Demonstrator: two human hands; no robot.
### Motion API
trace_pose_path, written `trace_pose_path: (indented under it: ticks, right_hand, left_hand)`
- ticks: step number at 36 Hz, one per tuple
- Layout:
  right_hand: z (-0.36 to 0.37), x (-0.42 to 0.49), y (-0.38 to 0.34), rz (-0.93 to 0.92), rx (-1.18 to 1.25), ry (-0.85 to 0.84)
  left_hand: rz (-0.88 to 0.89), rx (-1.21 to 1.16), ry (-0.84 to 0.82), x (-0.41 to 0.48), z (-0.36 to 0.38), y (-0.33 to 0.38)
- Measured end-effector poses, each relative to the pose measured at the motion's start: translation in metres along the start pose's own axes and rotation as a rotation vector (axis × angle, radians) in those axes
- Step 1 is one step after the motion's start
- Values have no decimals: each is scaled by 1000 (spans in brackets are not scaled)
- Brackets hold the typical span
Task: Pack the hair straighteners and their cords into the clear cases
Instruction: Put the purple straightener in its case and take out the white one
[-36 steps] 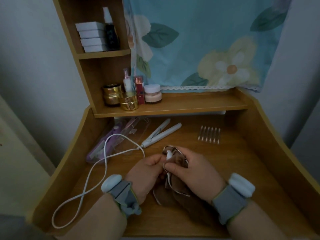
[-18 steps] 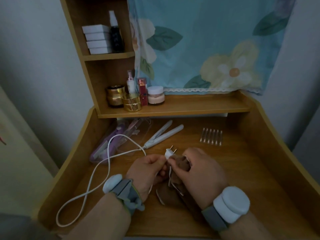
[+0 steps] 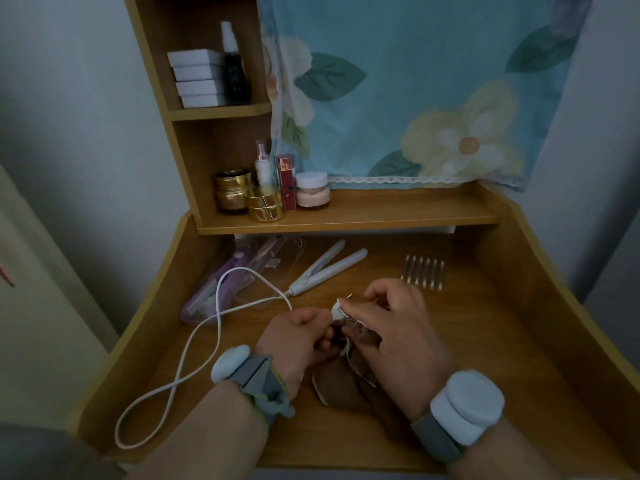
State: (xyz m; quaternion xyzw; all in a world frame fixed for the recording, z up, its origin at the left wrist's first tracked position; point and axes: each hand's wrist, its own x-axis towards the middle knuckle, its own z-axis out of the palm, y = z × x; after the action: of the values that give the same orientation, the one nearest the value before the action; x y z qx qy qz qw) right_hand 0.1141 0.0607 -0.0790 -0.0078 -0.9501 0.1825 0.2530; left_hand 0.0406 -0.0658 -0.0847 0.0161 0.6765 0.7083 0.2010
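Observation:
A white hair straightener [image 3: 329, 268] lies on the desk near the back. Its white cord [image 3: 194, 358] loops across the left of the desk to a white plug [image 3: 337, 308] with metal prongs. My left hand [image 3: 298, 341] pinches the cord just below the plug. My right hand [image 3: 398, 334] holds the plug together with a brown cloth [image 3: 346, 386] that lies under both hands. A purple straightener [image 3: 221, 289] sits in a clear case [image 3: 266, 268] at the back left.
A row of cotton swabs [image 3: 422, 273] lies at the back right of the desk. Gold jars [image 3: 249, 195], bottles and a pink jar [image 3: 311, 190] stand on the shelf above. White boxes [image 3: 197, 77] are stacked higher up. A floral curtain [image 3: 415, 91] hangs behind.
The plug has come out above the brown cloth and its prongs now show. My right hand has shifted up over the plug. The camera view has moved slightly.

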Motion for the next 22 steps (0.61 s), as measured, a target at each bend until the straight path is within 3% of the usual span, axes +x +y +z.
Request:
trace_pose_path:
  ticks: [3,7,10,12,14,17,22]
  right_hand:
    - [-6,0,5,36,55,-38]
    - [-17,2,12,302,268,-62]
    - [-28,0,4,327,418,-281]
    - [-34,-5,-3,226,258,-505]
    - [-32,-8,-6,86,5,-594]
    - [-23,-8,-3,36,-52,-466]
    - [-27,6,16,188,9,-286]
  left_hand:
    - [0,-8,17,0,1,1]
    - [-39,-86,35,-2,0,5]
    - [-32,-10,19,-2,-1,6]
    - [-23,36,20,-4,-1,6]
    - [-24,16,21,-6,-1,7]
    - [-14,-31,22,-10,-2,11]
    - [116,137,47,-18,-18,25]
